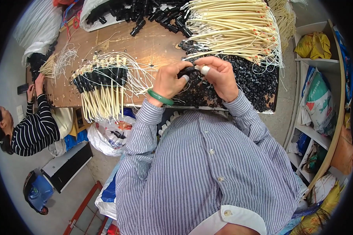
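Observation:
Near the table's front edge my left hand (169, 80) is closed around a black plastic fitting (187, 71). My right hand (220, 78) meets it from the other side, thumb and forefinger pinched at the fitting's end; whatever small thing lies between those fingertips is hidden. White wraps cover both thumbs. Under and beside my right hand spreads a heap of small black parts (247, 82). Left of my hands lies a row of black fittings (104, 76) with cream tubes and thin white wires attached. Behind my right hand rests a thick bundle of cream tubes (231, 29).
Loose black fittings (139, 25) lie at the back of the wooden table (117, 39). At the far left a person in a striped top (35, 129) works at the table. Shelves with bags (317, 102) stand at the right; a white plastic bag (110, 137) is below the front edge.

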A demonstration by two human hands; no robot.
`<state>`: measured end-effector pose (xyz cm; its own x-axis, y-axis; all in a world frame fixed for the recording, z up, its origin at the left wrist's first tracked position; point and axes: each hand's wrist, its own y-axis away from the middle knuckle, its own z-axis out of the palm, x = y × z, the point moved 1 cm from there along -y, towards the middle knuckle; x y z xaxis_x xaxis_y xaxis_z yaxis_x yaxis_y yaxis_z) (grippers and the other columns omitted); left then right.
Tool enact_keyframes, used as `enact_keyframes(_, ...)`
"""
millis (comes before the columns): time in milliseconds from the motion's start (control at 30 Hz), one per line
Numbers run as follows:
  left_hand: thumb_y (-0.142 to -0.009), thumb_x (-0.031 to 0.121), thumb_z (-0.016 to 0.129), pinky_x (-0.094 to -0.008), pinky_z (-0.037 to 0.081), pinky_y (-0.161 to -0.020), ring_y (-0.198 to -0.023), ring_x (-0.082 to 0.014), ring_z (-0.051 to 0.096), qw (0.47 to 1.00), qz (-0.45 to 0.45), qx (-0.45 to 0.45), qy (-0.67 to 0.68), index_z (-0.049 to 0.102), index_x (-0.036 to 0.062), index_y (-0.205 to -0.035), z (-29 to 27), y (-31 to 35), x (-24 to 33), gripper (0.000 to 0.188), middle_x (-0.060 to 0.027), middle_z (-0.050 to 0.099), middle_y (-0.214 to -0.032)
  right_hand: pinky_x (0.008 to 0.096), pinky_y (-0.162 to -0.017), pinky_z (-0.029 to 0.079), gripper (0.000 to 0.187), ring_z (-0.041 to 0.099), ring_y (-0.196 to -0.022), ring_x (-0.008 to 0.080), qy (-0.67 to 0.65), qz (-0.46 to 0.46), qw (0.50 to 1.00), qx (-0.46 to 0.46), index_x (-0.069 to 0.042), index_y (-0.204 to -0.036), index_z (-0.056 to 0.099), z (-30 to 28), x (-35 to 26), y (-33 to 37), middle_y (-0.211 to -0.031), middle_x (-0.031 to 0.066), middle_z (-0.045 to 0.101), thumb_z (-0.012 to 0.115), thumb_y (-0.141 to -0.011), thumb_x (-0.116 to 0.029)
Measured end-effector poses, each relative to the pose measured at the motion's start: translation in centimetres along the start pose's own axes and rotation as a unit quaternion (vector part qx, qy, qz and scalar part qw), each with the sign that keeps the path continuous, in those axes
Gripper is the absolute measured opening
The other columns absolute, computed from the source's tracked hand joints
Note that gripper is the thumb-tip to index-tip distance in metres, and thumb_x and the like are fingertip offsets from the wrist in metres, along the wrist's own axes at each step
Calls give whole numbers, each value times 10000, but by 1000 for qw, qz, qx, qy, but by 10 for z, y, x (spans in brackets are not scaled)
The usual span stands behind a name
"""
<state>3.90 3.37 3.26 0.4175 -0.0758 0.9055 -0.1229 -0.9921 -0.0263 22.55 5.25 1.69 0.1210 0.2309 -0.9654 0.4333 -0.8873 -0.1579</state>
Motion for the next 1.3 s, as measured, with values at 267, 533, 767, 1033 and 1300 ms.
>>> enact_keyframes(267,-648,-17,580,-244,429,-473,-500,-126,539,987,-86,-27,-136,719,45,-936,-7,11,-3,326,-73,670,-678,236,-374,339,329,426,-400,102,357,-171,916,-57,-118,-1059,706,8,-16,1,-614,-20,609,647,-745,-39)
enact_keyframes(533,-624,32,606,-258,432,-467,-470,-143,519,987,-49,12,-150,723,48,-925,-13,23,-10,324,-60,678,-654,267,-377,371,331,481,-401,135,431,-183,883,-38,-145,-1039,710,25,-7,9,-610,-21,612,675,-720,-65)
enact_keyframes(767,-631,35,585,-350,440,-468,-497,-258,558,982,4,77,-175,706,73,-864,-49,58,-14,265,-110,660,-674,264,-384,355,378,433,-411,107,235,-212,949,2,-140,-1092,680,75,-17,-2,-571,-35,565,690,-720,-73)
enact_keyframes(1033,-669,74,668,-293,418,-475,-534,-163,554,938,44,160,-304,711,111,-877,-94,101,-5,215,-26,675,-737,201,-448,328,413,373,-488,57,126,46,986,-98,-66,-1158,634,127,-63,-19,-700,-27,616,710,-754,-27)
enact_keyframes(1300,-649,106,643,-355,392,-876,-892,-187,552,736,-29,441,-513,659,153,-865,-262,140,-32,222,1,638,-905,217,-487,390,276,462,-519,96,239,-145,959,51,-68,-1062,683,150,-104,-37,-923,37,688,677,-788,-38)
